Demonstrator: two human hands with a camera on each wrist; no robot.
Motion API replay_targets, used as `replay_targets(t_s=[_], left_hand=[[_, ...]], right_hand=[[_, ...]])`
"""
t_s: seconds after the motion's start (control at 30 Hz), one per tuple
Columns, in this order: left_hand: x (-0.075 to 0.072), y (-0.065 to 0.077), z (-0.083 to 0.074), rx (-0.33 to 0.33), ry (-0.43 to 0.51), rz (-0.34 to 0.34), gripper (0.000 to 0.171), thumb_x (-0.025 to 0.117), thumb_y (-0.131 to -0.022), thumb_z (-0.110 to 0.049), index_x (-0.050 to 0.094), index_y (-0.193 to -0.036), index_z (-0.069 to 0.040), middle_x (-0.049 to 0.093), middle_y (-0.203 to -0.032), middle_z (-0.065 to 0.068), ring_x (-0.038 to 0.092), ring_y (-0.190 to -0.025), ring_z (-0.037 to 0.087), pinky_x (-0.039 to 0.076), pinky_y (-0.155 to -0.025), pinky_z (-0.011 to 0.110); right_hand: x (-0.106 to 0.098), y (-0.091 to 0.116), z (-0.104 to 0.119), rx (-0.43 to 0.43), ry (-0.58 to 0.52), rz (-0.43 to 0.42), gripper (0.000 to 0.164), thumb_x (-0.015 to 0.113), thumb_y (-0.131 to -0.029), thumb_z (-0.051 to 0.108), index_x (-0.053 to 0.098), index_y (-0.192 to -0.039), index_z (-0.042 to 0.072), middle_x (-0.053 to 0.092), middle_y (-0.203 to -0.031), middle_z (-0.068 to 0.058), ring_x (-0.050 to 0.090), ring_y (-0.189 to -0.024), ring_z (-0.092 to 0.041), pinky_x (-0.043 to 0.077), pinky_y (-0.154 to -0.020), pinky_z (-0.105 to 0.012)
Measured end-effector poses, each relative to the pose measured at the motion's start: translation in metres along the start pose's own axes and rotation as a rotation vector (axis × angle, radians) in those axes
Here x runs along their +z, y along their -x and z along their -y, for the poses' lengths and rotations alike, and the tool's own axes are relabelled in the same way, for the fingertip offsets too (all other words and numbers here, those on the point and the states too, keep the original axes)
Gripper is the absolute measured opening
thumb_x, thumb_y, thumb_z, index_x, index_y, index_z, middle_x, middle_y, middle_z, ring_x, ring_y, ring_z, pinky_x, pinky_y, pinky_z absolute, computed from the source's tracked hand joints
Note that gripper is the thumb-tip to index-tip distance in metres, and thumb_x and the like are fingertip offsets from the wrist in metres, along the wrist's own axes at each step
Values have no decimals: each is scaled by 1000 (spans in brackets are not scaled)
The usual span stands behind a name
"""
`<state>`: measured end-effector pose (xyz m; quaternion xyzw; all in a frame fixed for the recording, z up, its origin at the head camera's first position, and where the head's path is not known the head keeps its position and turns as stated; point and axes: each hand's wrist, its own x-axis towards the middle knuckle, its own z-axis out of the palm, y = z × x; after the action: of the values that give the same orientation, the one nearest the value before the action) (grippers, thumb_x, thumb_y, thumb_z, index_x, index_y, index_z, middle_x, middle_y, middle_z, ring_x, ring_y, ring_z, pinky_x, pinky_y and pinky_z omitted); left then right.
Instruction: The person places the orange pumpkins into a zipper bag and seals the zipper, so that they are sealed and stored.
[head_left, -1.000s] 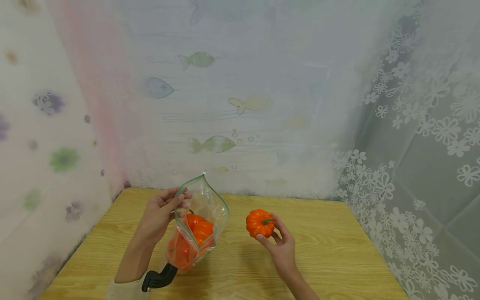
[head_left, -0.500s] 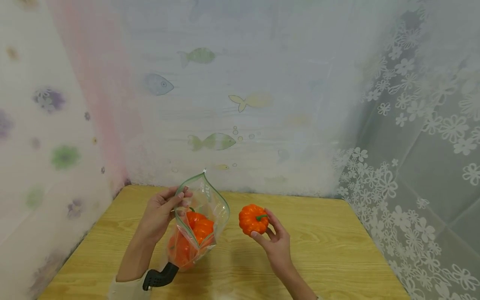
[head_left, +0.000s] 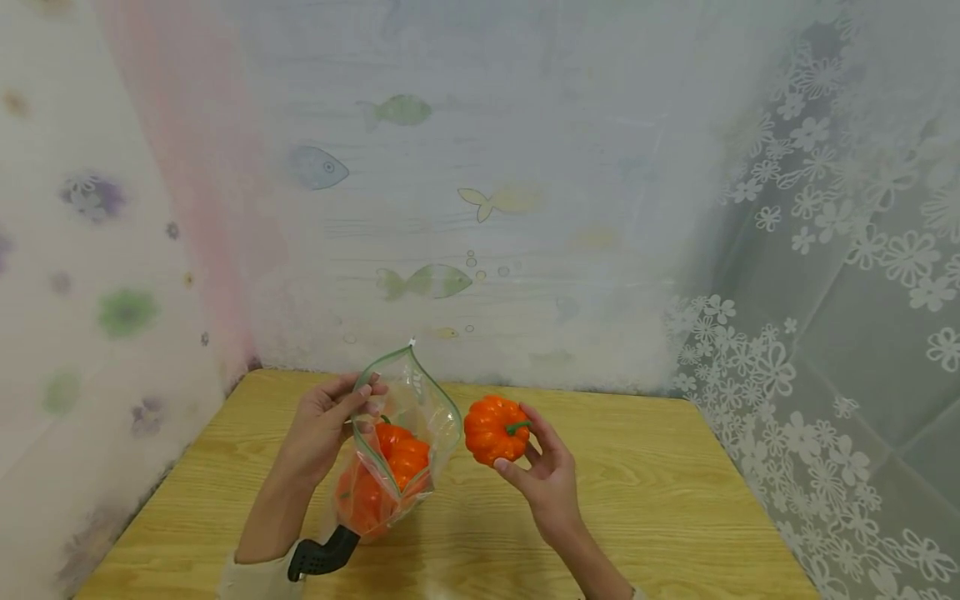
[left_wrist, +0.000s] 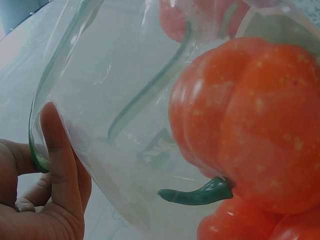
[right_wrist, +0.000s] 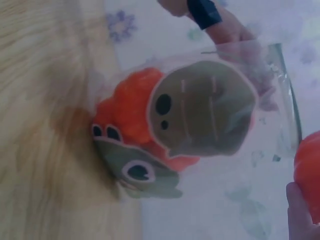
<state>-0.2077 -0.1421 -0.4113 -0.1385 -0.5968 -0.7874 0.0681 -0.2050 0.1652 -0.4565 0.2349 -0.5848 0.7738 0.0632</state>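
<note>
My left hand (head_left: 322, 429) pinches the green-edged rim of a clear zip bag (head_left: 438, 412), whose mouth gapes upward. Inside lie orange toy pumpkins (head_left: 405, 454); one with a dark green stem (left_wrist: 200, 192) shows large in the left wrist view. Just right of the bag's mouth, my right hand (head_left: 551, 483) grips another orange pumpkin (head_left: 495, 429) by its side, thumb below and fingers behind. This pumpkin (right_wrist: 310, 170) is cut off at the edge of the right wrist view, near the bag's rim. Printed cartoon shapes (right_wrist: 205, 107) mark the bag's outer face.
Under both hands is a wood-grain table (head_left: 637, 483). A pale curtain with fish pictures (head_left: 570, 208) hangs behind it, and flowered sheets stand at both sides. A black wrist mount (head_left: 322, 554) sits by the left sleeve, close to the bag's bottom.
My right hand has carried its pumpkin leftward and slightly up, closer to the bag's opening. The left hand and the bag have stayed almost in place.
</note>
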Motion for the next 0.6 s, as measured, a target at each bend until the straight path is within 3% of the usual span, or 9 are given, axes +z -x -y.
replay_targets(t_s=[0.17,0.37,0.6], left_hand=[[-1,-1,1,-3,8,16,19,55,-107,-14,70,-118,-12,76,-101,-10,67,-79,4,58,-65,19],[-1,-2,3,2,25,38,21,55,-106,-12,71,-121,-10,77,-101,-9,68,-78,4,58,-64,20],[3,-3,6,-4,48,60,21,55,-106,-11,72,-117,-16,76,-100,-8,67,-76,5,58,-63,20]], right_hand=[[11,-7,10,-42,-50,108,76,74,-87,-8,37,-153,-5,50,-144,-3,59,-124,-21,58,-93,-35],[23,-18,18,-95,-57,165,76,76,-87,-6,36,-153,-7,48,-149,-4,59,-127,-19,58,-94,-36],[41,-30,22,-122,-94,243,76,78,-89,2,38,-153,-5,52,-146,-5,59,-127,-20,59,-92,-34]])
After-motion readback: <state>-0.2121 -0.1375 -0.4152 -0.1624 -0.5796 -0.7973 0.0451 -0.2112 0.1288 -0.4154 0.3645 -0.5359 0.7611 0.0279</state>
